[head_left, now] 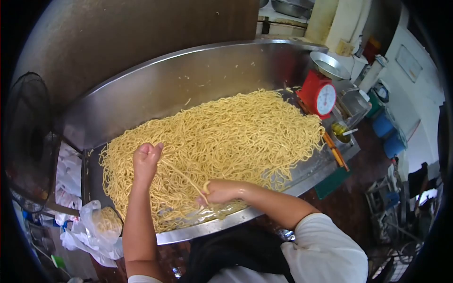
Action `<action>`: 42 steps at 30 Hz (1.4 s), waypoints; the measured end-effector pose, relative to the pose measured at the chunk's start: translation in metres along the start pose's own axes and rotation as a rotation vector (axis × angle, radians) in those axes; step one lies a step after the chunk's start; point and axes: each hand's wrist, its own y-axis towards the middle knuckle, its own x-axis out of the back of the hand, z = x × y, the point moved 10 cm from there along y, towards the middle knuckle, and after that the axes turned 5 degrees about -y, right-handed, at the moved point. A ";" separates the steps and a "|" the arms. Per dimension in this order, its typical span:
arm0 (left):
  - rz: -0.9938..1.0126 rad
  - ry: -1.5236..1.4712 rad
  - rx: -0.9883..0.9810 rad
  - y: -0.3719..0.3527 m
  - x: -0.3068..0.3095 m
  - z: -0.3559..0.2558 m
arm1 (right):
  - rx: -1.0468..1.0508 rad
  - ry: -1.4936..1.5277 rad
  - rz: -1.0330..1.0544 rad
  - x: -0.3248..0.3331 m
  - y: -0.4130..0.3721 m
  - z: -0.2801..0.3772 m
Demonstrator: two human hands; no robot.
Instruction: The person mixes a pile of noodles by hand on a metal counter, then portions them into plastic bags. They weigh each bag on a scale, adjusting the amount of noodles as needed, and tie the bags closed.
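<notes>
A broad heap of yellow noodles [236, 122] covers most of a metal tray-like table [302, 181]. Over the left part of the heap, my left hand [147, 159] is closed in a fist, thumb side up. From beside it, a few noodle strands run slantwise down to my right hand [214, 192]. That hand is closed too, low over the near side of the heap, with noodles looped at its fingers. Its fingertips are partly hidden by the noodles.
A high metal wall [165, 89] backs the table. A red scale [318, 94] with a metal pan stands at the right end, near a bowl of yellow liquid [340, 132] and wooden sticks [336, 151]. Left are a fan [30, 137] and a plastic bag of noodles [106, 221].
</notes>
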 end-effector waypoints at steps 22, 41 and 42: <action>-0.400 0.166 0.088 -0.001 0.105 0.156 | -0.079 0.379 -0.392 0.084 -0.056 -0.036; -0.258 0.640 0.013 -0.030 0.087 0.125 | -0.191 0.042 -0.403 0.123 -0.086 -0.051; -0.133 0.636 0.156 -0.037 0.077 0.106 | -0.137 0.179 -0.439 0.125 -0.087 -0.039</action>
